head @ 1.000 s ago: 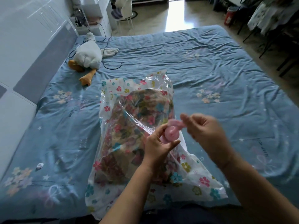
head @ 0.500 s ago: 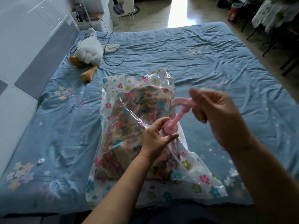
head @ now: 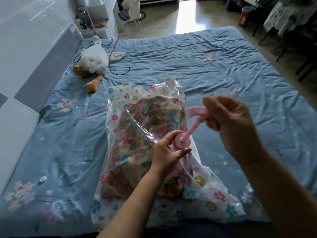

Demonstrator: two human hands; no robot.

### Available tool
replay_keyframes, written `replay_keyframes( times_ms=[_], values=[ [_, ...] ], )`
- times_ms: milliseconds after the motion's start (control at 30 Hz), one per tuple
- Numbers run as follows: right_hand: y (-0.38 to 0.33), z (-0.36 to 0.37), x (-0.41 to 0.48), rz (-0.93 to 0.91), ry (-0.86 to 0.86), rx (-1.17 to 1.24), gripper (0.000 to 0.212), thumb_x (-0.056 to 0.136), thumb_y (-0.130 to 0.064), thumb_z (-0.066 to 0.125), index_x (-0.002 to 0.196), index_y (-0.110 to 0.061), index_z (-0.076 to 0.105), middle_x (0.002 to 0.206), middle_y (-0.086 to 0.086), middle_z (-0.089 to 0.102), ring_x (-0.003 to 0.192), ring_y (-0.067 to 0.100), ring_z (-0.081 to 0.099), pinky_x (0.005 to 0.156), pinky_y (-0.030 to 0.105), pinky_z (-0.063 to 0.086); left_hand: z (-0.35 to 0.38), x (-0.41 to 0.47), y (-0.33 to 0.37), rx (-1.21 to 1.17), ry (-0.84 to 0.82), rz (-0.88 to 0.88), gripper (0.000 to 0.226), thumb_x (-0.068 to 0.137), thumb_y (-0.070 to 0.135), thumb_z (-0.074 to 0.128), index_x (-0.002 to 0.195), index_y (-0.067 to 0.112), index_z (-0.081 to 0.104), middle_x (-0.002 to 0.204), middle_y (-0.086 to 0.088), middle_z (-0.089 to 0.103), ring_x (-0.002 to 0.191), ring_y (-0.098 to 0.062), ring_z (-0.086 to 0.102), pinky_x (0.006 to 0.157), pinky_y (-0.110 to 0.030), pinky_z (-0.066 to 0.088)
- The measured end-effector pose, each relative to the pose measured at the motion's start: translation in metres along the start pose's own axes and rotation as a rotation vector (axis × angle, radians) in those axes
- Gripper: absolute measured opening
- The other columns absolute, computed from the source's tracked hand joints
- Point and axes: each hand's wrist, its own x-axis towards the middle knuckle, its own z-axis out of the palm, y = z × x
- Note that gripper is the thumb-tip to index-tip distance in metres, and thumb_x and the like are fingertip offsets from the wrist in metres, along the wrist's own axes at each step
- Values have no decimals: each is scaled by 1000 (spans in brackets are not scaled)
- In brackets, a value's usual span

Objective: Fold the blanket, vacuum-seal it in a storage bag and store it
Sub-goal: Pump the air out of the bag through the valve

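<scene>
Lying on the bed (head: 214, 66), one flower-printed vacuum bag (head: 214, 191) holds one floral blanket (head: 145, 117); left hand (head: 167, 152) grips one pink pump (head: 192, 129) by its barrel, right hand (head: 229, 124) by its handle.

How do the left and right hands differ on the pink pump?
The left hand grips the pink pump by its barrel, low at the storage bag; the right hand grips the T-handle higher, rod drawn out. The left hand looks sharp, the right blurred. Both hold the one pump.

glossy clear plastic storage bag (head: 211, 191), smooth pink plastic pump (head: 192, 127), wrinkled matt cloth bedsheet (head: 214, 66)
</scene>
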Motion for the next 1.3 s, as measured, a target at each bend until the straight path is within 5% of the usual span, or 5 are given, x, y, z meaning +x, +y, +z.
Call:
replay_keyframes(
  times_ms=[167, 600, 800, 1000, 1300],
  values=[
    [66, -8, -20, 346, -26, -661, 50, 75, -58, 62, 51, -15, 56, 39, -12, 44, 38, 4, 34, 46, 18, 28, 2, -10, 0, -30, -26, 2, 49, 71, 15, 86, 115, 22, 65, 109, 4, 73, 101, -7, 68, 88, -22, 54],
    [57, -6, -14, 302, -89, -664, 49, 74, -52, 62, 51, -11, 50, 43, -10, 34, 41, 5, 27, 44, 20, 25, -1, -8, -2, -101, -7, -27, 52, 71, 12, 86, 119, 12, 65, 111, -1, 72, 105, -13, 69, 93, -31, 55],
    [-13, 3, 5, 34, -119, 49, 33, 83, -34, 68, 55, -16, 67, 56, 32, 51, 41, 10, 29, 42, 21, 23, -4, -3, 2, -62, 7, -15, 54, 68, 15, 88, 113, 29, 62, 111, 2, 71, 103, -11, 68, 92, -27, 55],
    [67, -10, -17, 328, -106, -711, 44, 79, -48, 63, 51, -16, 55, 38, -11, 41, 39, 4, 35, 49, 24, 29, -1, -7, 1, -75, -19, -22, 54, 67, 20, 88, 115, 12, 66, 107, -1, 73, 100, -14, 70, 91, -36, 56],
    [33, -3, -5, 126, -24, -267, 41, 88, -34, 65, 55, -11, 54, 42, -10, 43, 41, 3, 31, 46, 18, 28, -2, 0, 4, -43, -10, -27, 55, 68, 15, 88, 113, 32, 61, 111, 1, 71, 102, -10, 68, 91, -24, 54]
  ],
)
